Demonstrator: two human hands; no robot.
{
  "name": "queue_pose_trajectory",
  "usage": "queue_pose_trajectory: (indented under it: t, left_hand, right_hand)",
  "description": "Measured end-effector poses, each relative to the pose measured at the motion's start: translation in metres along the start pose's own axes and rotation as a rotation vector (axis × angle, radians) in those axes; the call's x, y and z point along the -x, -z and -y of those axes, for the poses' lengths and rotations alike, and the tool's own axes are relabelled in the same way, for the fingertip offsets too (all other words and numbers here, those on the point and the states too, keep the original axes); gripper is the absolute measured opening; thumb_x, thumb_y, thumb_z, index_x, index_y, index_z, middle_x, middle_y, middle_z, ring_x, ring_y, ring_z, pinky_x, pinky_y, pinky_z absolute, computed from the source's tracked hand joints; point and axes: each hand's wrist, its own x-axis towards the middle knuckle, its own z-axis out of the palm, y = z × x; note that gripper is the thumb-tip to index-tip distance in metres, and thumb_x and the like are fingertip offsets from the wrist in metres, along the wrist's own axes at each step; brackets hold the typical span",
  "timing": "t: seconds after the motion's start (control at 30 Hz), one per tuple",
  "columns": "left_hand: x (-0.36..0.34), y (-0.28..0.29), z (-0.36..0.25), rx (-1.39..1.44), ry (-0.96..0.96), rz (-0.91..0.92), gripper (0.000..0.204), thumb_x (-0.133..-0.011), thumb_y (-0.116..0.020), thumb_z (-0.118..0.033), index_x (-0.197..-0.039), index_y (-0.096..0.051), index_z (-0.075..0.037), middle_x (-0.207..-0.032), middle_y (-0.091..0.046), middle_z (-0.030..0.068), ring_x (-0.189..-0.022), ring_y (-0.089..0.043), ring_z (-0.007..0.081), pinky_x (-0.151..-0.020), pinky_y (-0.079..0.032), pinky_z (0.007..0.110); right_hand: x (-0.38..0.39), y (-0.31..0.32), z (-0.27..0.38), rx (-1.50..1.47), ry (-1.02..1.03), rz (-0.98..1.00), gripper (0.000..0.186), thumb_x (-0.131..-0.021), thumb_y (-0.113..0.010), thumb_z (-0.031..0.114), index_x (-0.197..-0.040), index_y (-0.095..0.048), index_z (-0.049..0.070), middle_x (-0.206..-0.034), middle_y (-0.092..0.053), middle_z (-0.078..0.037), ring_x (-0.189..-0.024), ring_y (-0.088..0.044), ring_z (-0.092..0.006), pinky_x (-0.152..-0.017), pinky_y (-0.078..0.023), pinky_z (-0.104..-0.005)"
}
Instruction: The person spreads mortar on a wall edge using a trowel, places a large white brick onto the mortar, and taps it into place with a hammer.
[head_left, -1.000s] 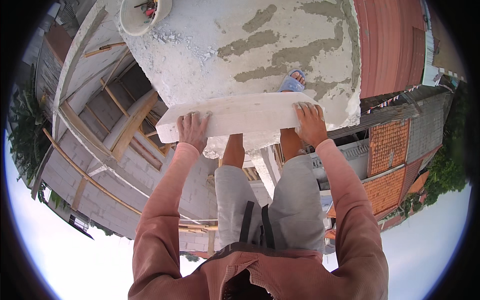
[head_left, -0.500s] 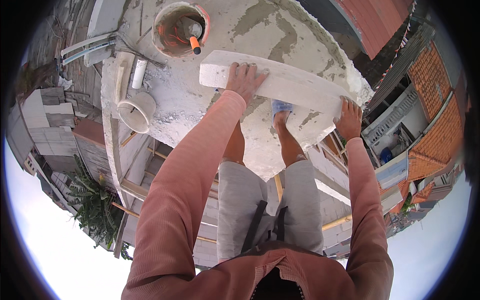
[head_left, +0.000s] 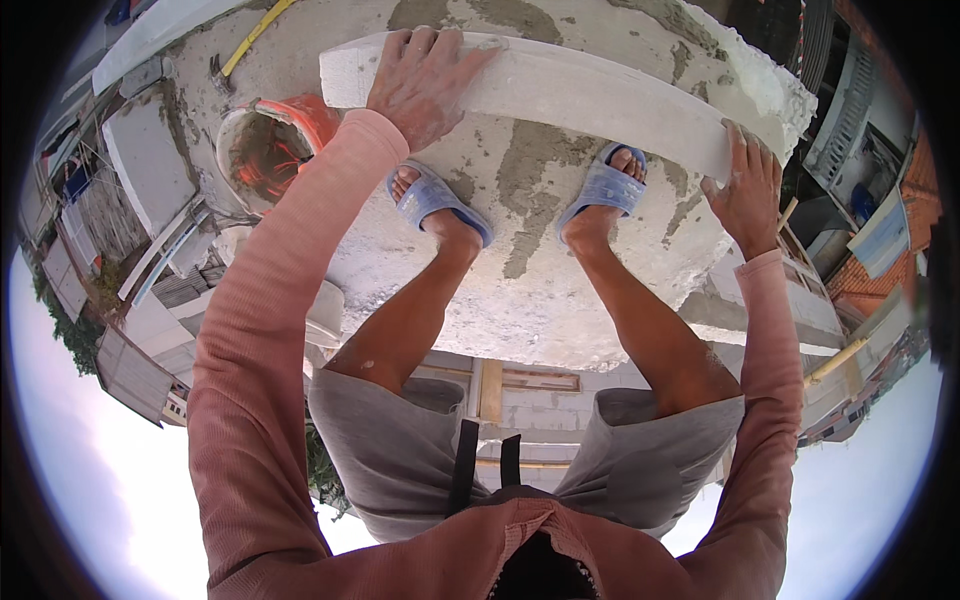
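Block, long and white, lies crosswise in the head view beyond the person's feet, over the far part of the concrete slab; whether it touches down I cannot tell. The left hand holds its left end, fingers spread across the top; the right hand holds its right end, fingers curled over the edge. Blue slippers stand nearer. Left are an orange-sided bucket and, farther, a yellow-handled hammer.

A block spans the upper frame above two sandals, with a bucket at upper left beside its left end and a hammer above the bucket.
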Motion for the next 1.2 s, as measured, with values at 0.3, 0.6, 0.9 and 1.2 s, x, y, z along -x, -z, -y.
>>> queue_pose_trajectory:
  t: [0.3,0.6,0.9,1.2]
  left_hand:
    - [0.022,-0.016,-0.006,0.073,-0.044,-0.069,0.093,-0.054,-0.09,-0.023,-0.141,-0.06,-0.017,-0.138,-0.056,0.0133,-0.125,-0.052,0.0366,-0.108,-0.036,0.054]
    - [0.067,-0.074,-0.03,-0.04,-0.131,-0.339,0.069,-0.06,-0.086,-0.021,-0.126,-0.065,-0.021,-0.14,-0.056,0.0151,-0.126,-0.055,0.037,-0.101,-0.038,0.057]
    - [0.123,-0.14,-0.062,-0.116,-0.022,-0.487,0.048,-0.077,-0.075,-0.026,-0.124,-0.068,-0.036,-0.141,-0.056,0.011,-0.131,-0.05,0.0323,-0.1,-0.039,0.054]
    - [0.114,-0.135,-0.059,-0.115,-0.006,-0.515,0.05,-0.078,-0.072,-0.024,-0.126,-0.068,-0.04,-0.139,-0.056,0.0102,-0.131,-0.049,0.0311,-0.101,-0.039,0.053]
  right_hand:
    - [-0.058,0.037,-0.017,-0.294,0.105,0.252,0.063,-0.092,-0.07,0.051,-0.133,-0.058,0.005,-0.127,-0.059,-0.021,-0.119,-0.056,-0.0384,-0.104,-0.042,-0.0499]
    - [-0.158,-0.078,-0.019,-0.423,-0.035,0.671,0.092,-0.101,-0.032,0.075,-0.149,-0.052,-0.002,-0.153,-0.05,-0.026,-0.147,-0.042,-0.0397,-0.122,-0.032,-0.0439]
    - [-0.18,-0.082,0.073,-0.572,-0.077,0.772,0.093,-0.099,-0.04,0.072,-0.145,-0.053,-0.007,-0.151,-0.052,-0.025,-0.144,-0.045,-0.0393,-0.12,-0.033,-0.0442]
    - [-0.174,-0.052,0.059,-0.205,-0.051,0.716,0.093,-0.1,-0.034,0.074,-0.127,-0.068,-0.008,-0.133,-0.064,-0.03,-0.129,-0.058,-0.0435,-0.111,-0.043,-0.045]
